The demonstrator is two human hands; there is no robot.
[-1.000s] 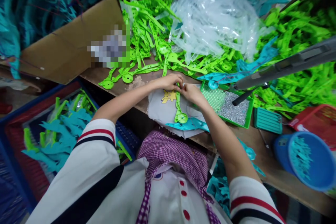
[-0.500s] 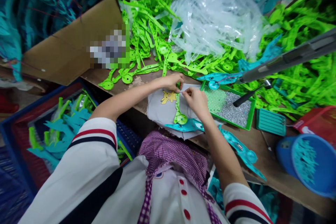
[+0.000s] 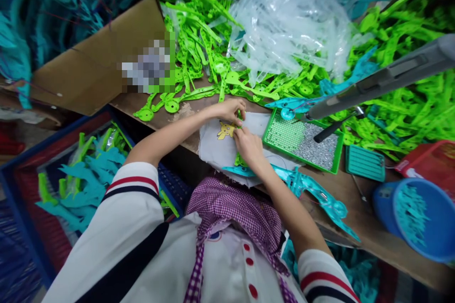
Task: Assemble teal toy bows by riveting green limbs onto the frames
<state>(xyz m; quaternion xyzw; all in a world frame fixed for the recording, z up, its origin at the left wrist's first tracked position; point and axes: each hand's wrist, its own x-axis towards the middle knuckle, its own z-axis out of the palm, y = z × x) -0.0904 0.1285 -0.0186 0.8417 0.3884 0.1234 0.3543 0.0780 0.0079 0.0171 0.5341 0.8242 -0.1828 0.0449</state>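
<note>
On a pale cloth (image 3: 212, 147) printed with a yellow cartoon figure lies a green plastic part (image 3: 239, 158), mostly hidden by my right hand. My left hand (image 3: 233, 111) pinches the far end of this part. Just nearer to me, my right hand (image 3: 249, 144) is closed with bent fingers at the same part; whatever small thing its fingertips hold cannot be made out. A teal plastic part (image 3: 322, 194) extends from the cloth's near edge to the right, passing beneath my right forearm.
A green tray (image 3: 298, 163) of small metal pieces stands right of the cloth, under a grey tool (image 3: 384, 75). Green parts (image 3: 199, 42) and clear plastic pieces (image 3: 287, 23) are heaped behind. A blue bucket (image 3: 382, 206) is at right, a blue crate (image 3: 21, 165) at left.
My right hand has moved left and slightly nearer to me, onto the green part, and now covers much of it. My left hand has barely shifted. The grey tool hangs slightly further left.
</note>
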